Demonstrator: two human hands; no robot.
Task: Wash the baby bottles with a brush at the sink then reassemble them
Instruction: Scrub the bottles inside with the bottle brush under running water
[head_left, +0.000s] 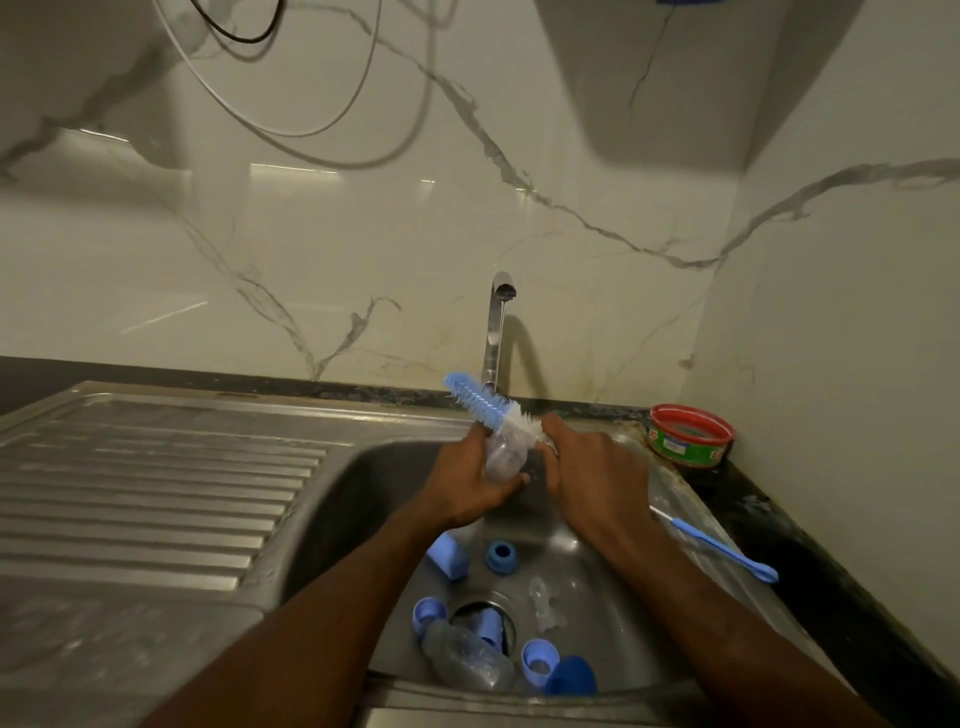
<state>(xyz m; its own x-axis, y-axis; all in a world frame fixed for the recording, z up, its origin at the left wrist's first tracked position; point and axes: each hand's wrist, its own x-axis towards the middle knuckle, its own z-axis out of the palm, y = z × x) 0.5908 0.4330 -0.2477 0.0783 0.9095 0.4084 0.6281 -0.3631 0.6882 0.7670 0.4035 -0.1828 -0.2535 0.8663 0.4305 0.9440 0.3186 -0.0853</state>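
Observation:
Over the steel sink (332, 499), my left hand (467, 483) grips a clear baby bottle (503, 457) held upright. My right hand (592, 473) holds the blue-and-white bottle brush (485, 402), whose bristled end points up and to the left beside the bottle's top. A thin stream runs from the tap (496, 332) behind them. In the basin lie a second clear bottle (470, 657), blue collars and caps (501, 557) and a clear teat (543, 603).
A ribbed steel draining board (150, 483) lies to the left. On the dark counter at the right stand a red-rimmed green tub (688, 436) and a thin blue teat brush (722, 551). Marble walls close the back and right.

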